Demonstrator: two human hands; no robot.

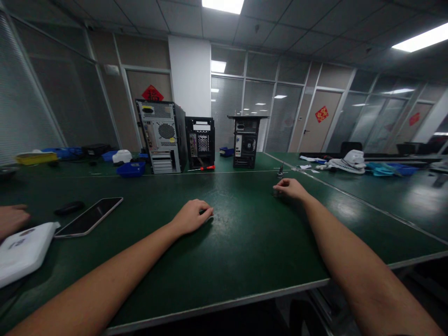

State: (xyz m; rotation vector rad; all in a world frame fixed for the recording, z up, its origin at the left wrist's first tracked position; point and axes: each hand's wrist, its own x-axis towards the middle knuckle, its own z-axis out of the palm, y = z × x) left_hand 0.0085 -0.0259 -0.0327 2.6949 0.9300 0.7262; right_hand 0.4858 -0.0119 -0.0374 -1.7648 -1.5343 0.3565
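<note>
My left hand (192, 216) rests on the green table (224, 261) with its fingers curled in. Whatever may be inside them is hidden, though a thin pale edge shows by the fingertips. Further right and forward, my right hand (292, 188) pinches a small greyish piece (275, 192) at the tabletop, too small and dim to name. Just beyond those fingers stands a small dark metal object (280, 171), its kind unclear.
Three computer cases stand at the back: a large one (180, 135), a narrower one (209, 135) and one at right (245, 142). A red-handled screwdriver (210, 167), blue tray (130, 169) and phone (90, 217) lie about. Another person's hand (12, 219) is by a white box (24, 252).
</note>
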